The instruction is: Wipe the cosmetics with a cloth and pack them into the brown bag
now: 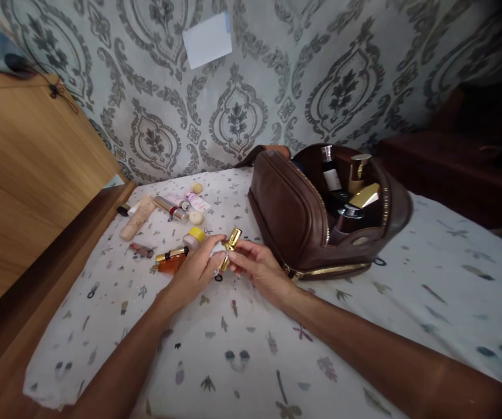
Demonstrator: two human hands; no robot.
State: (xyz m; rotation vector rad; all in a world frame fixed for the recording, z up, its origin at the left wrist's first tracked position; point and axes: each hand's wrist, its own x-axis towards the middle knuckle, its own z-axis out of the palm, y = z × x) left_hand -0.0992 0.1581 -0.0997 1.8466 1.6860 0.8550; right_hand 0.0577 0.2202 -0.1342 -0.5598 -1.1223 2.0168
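Observation:
My left hand [198, 265] and my right hand [262, 270] meet over the middle of the patterned white cloth. Between them is a shiny gold tube [233, 238], upright and slightly tilted. The fingers of my right hand close round its lower part. My left fingers are pinched on something white beside the tube, perhaps a wipe. Just left of my left hand lie a yellow-lidded jar [195, 234], a black and gold tube [171, 254] and an orange bottle [170, 265]. To the right of my right hand stands an open brown leather bag [289, 203] with several bottles inside.
Farther left on the cloth [228, 372] lie a beige tube [138, 219], a silver and red tube [171, 209], a pink tube [197, 201] and a small pinkish item [141, 250]. A wooden cabinet [36, 169] borders the left. Patterned wallpaper [237, 110] rises behind.

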